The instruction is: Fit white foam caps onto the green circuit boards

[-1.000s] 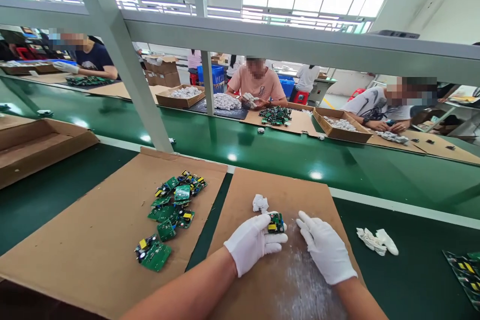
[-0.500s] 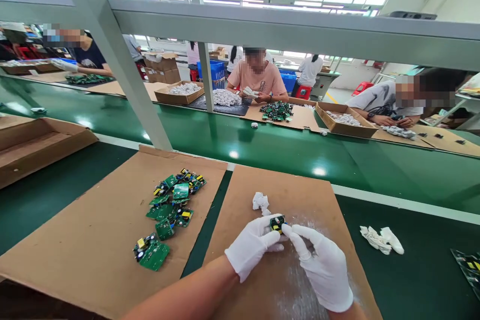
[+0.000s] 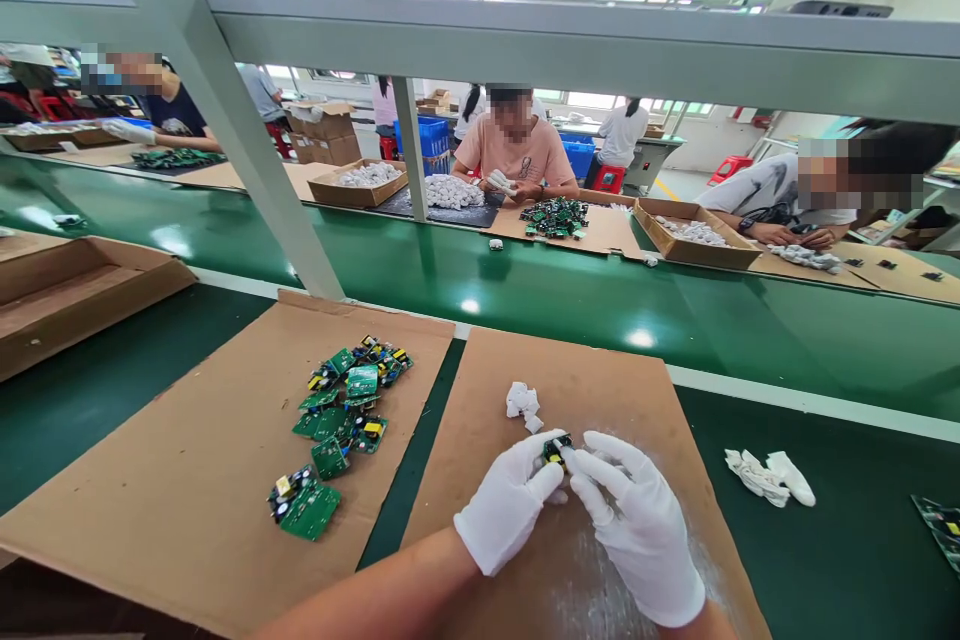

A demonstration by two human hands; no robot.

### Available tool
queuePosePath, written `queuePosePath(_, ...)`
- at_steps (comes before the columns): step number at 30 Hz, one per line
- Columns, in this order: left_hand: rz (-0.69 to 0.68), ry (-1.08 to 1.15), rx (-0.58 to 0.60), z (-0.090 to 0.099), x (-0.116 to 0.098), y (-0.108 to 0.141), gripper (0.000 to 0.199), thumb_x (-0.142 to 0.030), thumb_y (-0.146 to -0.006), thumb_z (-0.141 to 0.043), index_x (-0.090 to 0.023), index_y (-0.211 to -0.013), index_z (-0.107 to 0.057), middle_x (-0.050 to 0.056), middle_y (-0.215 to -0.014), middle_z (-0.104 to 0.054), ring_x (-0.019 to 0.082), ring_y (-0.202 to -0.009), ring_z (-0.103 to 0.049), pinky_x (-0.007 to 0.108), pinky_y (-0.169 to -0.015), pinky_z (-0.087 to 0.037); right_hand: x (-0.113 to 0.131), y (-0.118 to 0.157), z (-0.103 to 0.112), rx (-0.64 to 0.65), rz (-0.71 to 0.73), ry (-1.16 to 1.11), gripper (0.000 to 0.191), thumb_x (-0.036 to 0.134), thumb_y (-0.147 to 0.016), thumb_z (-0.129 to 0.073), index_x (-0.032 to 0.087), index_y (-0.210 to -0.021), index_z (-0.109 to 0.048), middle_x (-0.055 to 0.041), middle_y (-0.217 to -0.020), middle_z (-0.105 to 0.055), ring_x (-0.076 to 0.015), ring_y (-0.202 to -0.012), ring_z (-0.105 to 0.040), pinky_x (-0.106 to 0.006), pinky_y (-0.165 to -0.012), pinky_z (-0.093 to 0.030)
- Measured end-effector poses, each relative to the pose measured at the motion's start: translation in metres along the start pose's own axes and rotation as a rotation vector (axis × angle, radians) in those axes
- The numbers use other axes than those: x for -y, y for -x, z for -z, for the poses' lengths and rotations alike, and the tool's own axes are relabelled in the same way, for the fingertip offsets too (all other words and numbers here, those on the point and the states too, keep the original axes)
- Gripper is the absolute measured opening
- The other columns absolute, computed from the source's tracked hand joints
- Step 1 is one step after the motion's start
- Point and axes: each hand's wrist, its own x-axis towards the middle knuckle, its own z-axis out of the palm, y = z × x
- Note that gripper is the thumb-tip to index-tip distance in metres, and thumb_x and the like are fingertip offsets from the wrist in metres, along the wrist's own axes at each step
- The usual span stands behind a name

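My left hand (image 3: 506, 500), in a white glove, grips a small green circuit board (image 3: 555, 452) with a yellow component and dark parts, above the cardboard sheet. From the other side, my gloved right hand (image 3: 637, 520) brings its fingertips to the board's edge, fingers bent together. Whatever sits between those right fingertips is hidden or too small to name. Just beyond my left hand lie white, putty-like lumps (image 3: 519, 402). Farther left, several circuit boards (image 3: 362, 382) lie in a loose heap, with more boards (image 3: 307, 510) nearer me.
Cardboard sheets (image 3: 187, 450) cover the bench. Crumpled white pieces (image 3: 769, 477) rest at right, near dark boards (image 3: 934, 525). A cardboard tray (image 3: 90, 285) stands left. Beyond the green conveyor belt (image 3: 420, 270), co-workers sit, one in a pink shirt (image 3: 517, 155). A metal post (image 3: 247, 140) rises ahead.
My right fingers have shifted slightly over the board, the index finger rising and spreading from the others. My left hand still holds the board. A small white item on the belt has moved left.
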Motion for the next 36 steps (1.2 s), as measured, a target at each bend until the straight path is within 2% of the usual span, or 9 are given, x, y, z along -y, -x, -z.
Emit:
queuePosePath(5,0.112,0.027,0.09,-0.002,-0.002,0.001,0.035,-0.034,-0.074,-0.062,-0.016,-0.103,-0.06,0.008,-0.089,-0.063,0.013,-0.068,-0.06,0.025,-0.064,-0.048,0.0,-0.002,-0.002,-0.073,0.085,-0.006,0.017,0.023,-0.08,-0.056,0.026,-0.092,-0.068,-0.0077,-0.104,-0.064,-0.0216,-0.092,-0.061,-0.037,-0.077,-0.052)
queuePosePath(10,0.163,0.225,0.163,0.003,0.001,-0.004,0.025,-0.031,-0.075,-0.061,-0.013,-0.093,-0.061,0.008,-0.09,-0.06,0.01,-0.065,-0.058,0.023,-0.064,-0.048,-0.002,0.002,-0.002,0.059,-0.016,-0.222,0.039,0.027,-0.083,-0.052,0.022,-0.122,-0.05,-0.0103,-0.12,-0.058,-0.0221,-0.104,-0.057,-0.037,-0.084,-0.052)
queuePosePath(13,0.195,0.3,0.119,0.005,0.006,-0.006,0.03,-0.033,-0.073,-0.063,-0.014,-0.096,-0.059,0.006,-0.087,-0.059,0.011,-0.066,-0.059,0.025,-0.063,-0.048,-0.002,0.002,-0.005,-0.012,0.008,-0.241,0.027,0.018,-0.083,-0.052,0.024,-0.109,-0.058,-0.0076,-0.114,-0.061,-0.02,-0.102,-0.058,-0.037,-0.084,-0.052)
queuePosePath(18,0.117,0.063,0.107,-0.002,0.007,-0.002,0.025,-0.036,-0.076,-0.06,-0.012,-0.084,-0.057,0.004,-0.069,-0.058,0.011,-0.061,-0.057,0.024,-0.06,-0.047,0.006,-0.003,-0.006,-0.044,0.163,-0.189,0.025,0.016,-0.079,-0.057,0.028,-0.1,-0.063,-0.0044,-0.107,-0.065,-0.021,-0.102,-0.058,-0.037,-0.083,-0.052)
queuePosePath(21,0.097,0.03,0.111,-0.004,0.002,-0.001,0.025,-0.035,-0.075,-0.061,-0.011,-0.08,-0.056,0.003,-0.069,-0.056,0.009,-0.059,-0.054,0.022,-0.058,-0.046,0.008,-0.003,-0.004,0.062,0.084,-0.268,0.025,0.02,-0.078,-0.057,0.027,-0.101,-0.064,-0.0059,-0.117,-0.06,-0.0234,-0.106,-0.057,-0.038,-0.086,-0.052)
queuePosePath(24,0.095,0.055,0.131,-0.004,-0.002,0.0,0.025,-0.034,-0.074,-0.063,-0.011,-0.081,-0.057,0.002,-0.073,-0.055,0.006,-0.059,-0.051,0.019,-0.056,-0.046,0.006,-0.001,-0.002,0.166,-0.062,-0.426,0.037,0.024,-0.081,-0.055,0.024,-0.118,-0.055,-0.0082,-0.123,-0.056,-0.0223,-0.108,-0.056,-0.035,-0.086,-0.053)
queuePosePath(27,0.107,0.027,0.128,-0.004,-0.003,0.001,0.027,-0.036,-0.075,-0.061,-0.012,-0.086,-0.057,0.002,-0.072,-0.055,0.006,-0.058,-0.052,0.019,-0.057,-0.047,0.002,0.001,-0.004,0.092,-0.105,-0.436,0.032,0.024,-0.08,-0.057,0.025,-0.112,-0.058,-0.0076,-0.118,-0.06,-0.0214,-0.105,-0.059,-0.035,-0.084,-0.053)
queuePosePath(32,0.079,0.085,0.163,-0.005,0.001,0.001,0.029,-0.038,-0.077,-0.057,-0.014,-0.092,-0.055,0.002,-0.075,-0.056,0.008,-0.062,-0.056,0.024,-0.062,-0.05,0.004,0.002,-0.01,-0.058,0.022,-0.314,0.021,0.02,-0.077,-0.061,0.026,-0.096,-0.066,-0.0074,-0.111,-0.063,-0.0226,-0.102,-0.059,-0.039,-0.084,-0.052)
queuePosePath(36,0.053,0.005,0.155,-0.005,0.001,0.001,0.031,-0.04,-0.075,-0.059,-0.011,-0.084,-0.055,0.003,-0.066,-0.056,0.008,-0.052,-0.053,0.017,-0.044,-0.043,0.006,0.0,-0.001,0.104,-0.056,-0.373,0.022,0.029,-0.081,-0.056,0.026,-0.099,-0.067,-0.0092,-0.12,-0.059,-0.0243,-0.103,-0.058,-0.039,-0.084,-0.051)
